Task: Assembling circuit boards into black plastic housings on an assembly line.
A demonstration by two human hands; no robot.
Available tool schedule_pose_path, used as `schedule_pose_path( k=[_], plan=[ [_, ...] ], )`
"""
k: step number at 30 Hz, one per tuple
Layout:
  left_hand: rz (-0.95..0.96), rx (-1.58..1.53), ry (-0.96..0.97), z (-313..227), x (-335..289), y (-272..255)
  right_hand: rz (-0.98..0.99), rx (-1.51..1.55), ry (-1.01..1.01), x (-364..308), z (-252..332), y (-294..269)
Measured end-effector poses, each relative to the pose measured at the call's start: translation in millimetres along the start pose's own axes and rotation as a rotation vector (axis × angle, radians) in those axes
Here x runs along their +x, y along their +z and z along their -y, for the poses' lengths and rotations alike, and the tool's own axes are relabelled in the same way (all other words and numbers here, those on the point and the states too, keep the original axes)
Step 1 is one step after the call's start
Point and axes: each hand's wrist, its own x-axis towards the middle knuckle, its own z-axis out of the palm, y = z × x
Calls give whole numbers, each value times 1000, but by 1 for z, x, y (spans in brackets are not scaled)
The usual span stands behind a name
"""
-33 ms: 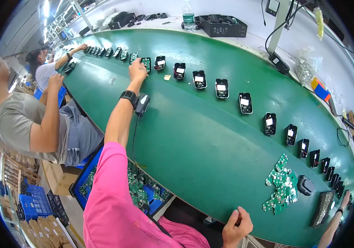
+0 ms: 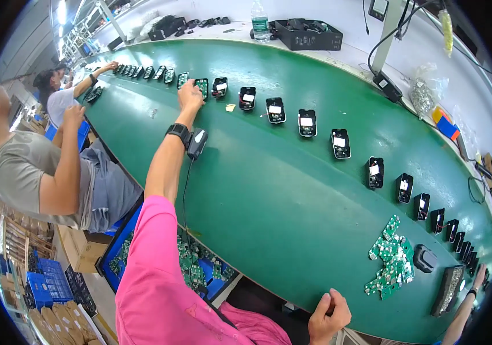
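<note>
My left hand (image 2: pixel 190 96) reaches far across the green table, its fingers closed at the near left edge of a black casing (image 2: pixel 201 86) with a green circuit board inside. Its fingertips are partly hidden. Just beyond it lies another casing with a green board (image 2: pixel 183 79). To the right stands a black casing with a white label (image 2: pixel 219 87), first of a long curved row. My right hand (image 2: pixel 329 319) is at the near table edge, fingers loosely bent, thumb apart, with nothing visible in it. Left of that hand's far side, a pile of green circuit boards (image 2: pixel 392 259) lies on the table.
A blue bin (image 2: pixel 217 286) of boards sits below the table edge. A black wrist device (image 2: pixel 197 144) trails a cable along my left arm. Two co-workers sit at left; another person's hand (image 2: pixel 479 278) is at far right beside a long metallic block (image 2: pixel 448 291).
</note>
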Motion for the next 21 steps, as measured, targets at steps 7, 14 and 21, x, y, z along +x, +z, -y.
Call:
schedule_pose_path(
  k=[7,14,21],
  plan=[
    [-153,201,170,-21,4,14,26,-61,78,2,3,-2],
    [530,96,849,-65,-46,-20,67,73,28,11,0,6],
    [337,123,654,-86,-73,-36,-99,5,176,26,-32,-43]
  ],
)
